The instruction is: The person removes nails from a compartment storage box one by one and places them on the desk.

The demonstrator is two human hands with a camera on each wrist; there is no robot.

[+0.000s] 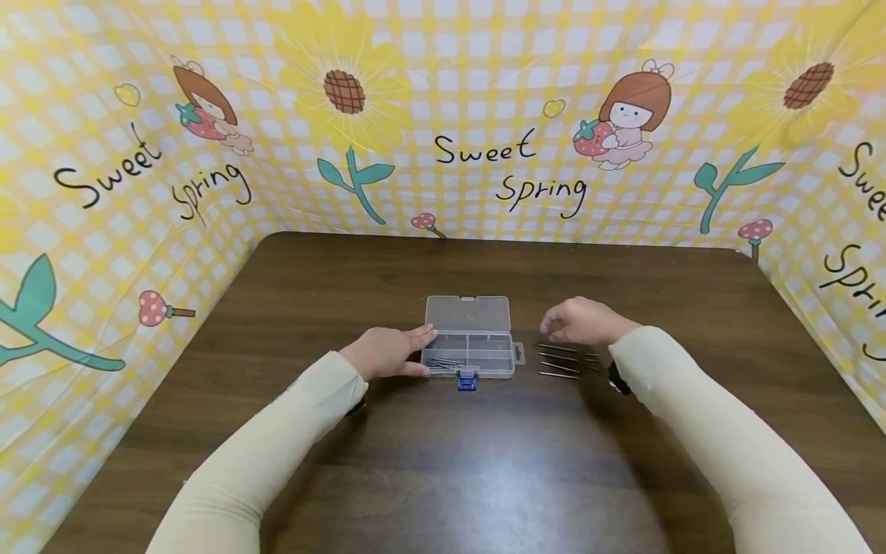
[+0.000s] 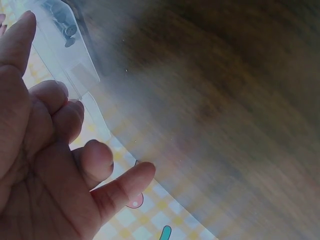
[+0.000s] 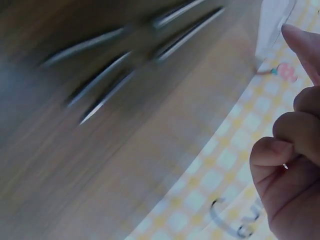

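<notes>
A clear plastic case (image 1: 490, 362) lies on the table with its lid (image 1: 467, 314) raised at the back and a blue latch (image 1: 467, 381) at the front. Dividers split it, and thin metal nails (image 1: 443, 362) lie in the front-left compartment; their round heads show in the left wrist view. My left hand (image 1: 388, 352) rests at the case's left side, index finger and thumb extended along it. Over the table right of the case, my right hand (image 1: 581, 321) hovers with loosely bent fingers and no held thing visible. Several loose nails (image 1: 559, 358) lie just in front of it, blurred in the right wrist view.
The brown wooden table (image 1: 443, 462) reaches back to a yellow checked cloth (image 1: 471, 100) that hangs behind it and on both sides. A hanging tab (image 1: 519, 353) sticks out from the case's right end, toward the loose nails.
</notes>
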